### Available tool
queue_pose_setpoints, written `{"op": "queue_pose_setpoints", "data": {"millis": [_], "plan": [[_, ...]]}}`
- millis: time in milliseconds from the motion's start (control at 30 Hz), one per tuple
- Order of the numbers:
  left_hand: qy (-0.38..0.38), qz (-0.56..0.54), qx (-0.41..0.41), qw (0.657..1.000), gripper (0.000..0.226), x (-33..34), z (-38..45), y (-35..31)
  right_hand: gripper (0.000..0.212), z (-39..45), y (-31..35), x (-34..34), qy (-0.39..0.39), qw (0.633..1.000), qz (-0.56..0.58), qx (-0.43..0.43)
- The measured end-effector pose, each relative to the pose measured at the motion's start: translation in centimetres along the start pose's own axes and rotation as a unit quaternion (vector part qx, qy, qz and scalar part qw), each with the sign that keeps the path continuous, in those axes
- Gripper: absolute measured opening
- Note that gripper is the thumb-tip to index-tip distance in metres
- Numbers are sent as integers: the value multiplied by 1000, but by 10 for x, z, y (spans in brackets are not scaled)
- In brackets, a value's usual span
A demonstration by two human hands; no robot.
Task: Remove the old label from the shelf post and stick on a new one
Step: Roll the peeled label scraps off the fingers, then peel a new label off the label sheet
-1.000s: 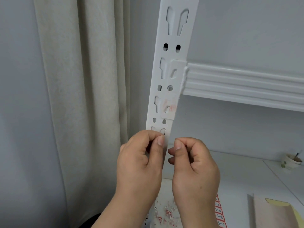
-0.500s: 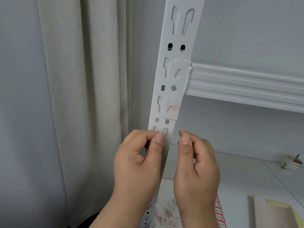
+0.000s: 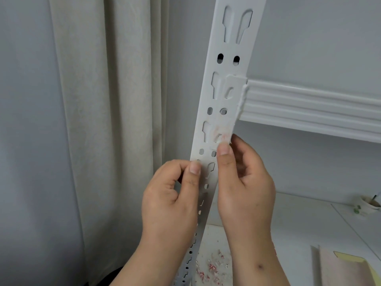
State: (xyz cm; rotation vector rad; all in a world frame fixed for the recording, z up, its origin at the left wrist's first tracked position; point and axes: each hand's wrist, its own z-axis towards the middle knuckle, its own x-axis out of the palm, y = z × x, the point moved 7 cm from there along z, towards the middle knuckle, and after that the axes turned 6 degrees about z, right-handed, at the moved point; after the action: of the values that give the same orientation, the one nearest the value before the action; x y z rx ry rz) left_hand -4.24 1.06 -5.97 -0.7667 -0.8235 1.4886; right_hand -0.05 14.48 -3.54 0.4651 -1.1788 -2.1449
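Moving up since before — right hand [image 3: 245, 182] now pinches the faded pink label remnant [image 3: 223, 134] on the slotted white metal shelf post [image 3: 224, 112]; left hand [image 3: 171, 195] pinches the post's left edge.

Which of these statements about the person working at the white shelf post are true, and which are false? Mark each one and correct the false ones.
1. The right hand has its thumb at the lower edge of the old label. True.
2. The left hand grips a pair of scissors. False: it holds the shelf post at its edge.
3. Paper scraps lie on the surface below. True.
4. The curtain hangs to the right of the post. False: it hangs to the left.
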Motion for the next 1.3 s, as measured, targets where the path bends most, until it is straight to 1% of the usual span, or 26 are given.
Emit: {"op": "queue_pose_setpoints", "data": {"millis": [100,267,333,433,500,600,667,800,867,933,967,1000,1067,1133,1200,1267,1300], "plan": [[-6,11,7,1000,25,-1,3,-4,34,7,8,1,-1,1000,7,4],[-3,15,26,1000,32,0,10,-17,20,5,16,2,23,1000,-2,-9],[-7,10,24,1000,30,-1,11,-18,24,4,19,3,33,999,10,-4],[-10,9,23,1000,28,1,11,-19,21,8,16,1,14,1000,19,17],[-10,14,27,999,30,2,12,-21,24,11,16,0,4,1000,10,18],[-5,13,31,999,31,3,13,-26,23,11,19,1,25,1000,-13,2],[-7,7,30,1000,31,2,12,-25,21,8,18,0,35,999,-6,1],[-6,-4,22,1000,25,3,11,-20,28,0,11,-3,48,999,11,10],[-5,-6,26,1000,20,4,10,-18,22,-3,3,-7,29,999,8,17],[-8,1,47,999,19,3,8,-20,10,-5,-4,-16,-12,1000,-7,13],[-7,7,60,998,18,4,6,-22,8,-5,-8,-21,-27,999,-14,12],[-3,14,70,997,16,6,4,-23,11,-6,-13,-25,-38,999,-19,15],[22,32,85,996,16,14,-5,-21,17,-9,-28,-32,-45,998,-24,32],[60,70,98,991,18,28,-19,-15,18,-12,-46,-40,-38,997,-45,59],[115,106,103,982,17,46,-34,-5,16,-17,-66,-47,-25,993,-76,86],[170,129,102,972,24,63,-49,7,16,-21,-87,-56,-14,988,-98,117],[192,140,102,966,23,70,-54,14,16,-23,-97,-61,-12,986,-104,133]]}}
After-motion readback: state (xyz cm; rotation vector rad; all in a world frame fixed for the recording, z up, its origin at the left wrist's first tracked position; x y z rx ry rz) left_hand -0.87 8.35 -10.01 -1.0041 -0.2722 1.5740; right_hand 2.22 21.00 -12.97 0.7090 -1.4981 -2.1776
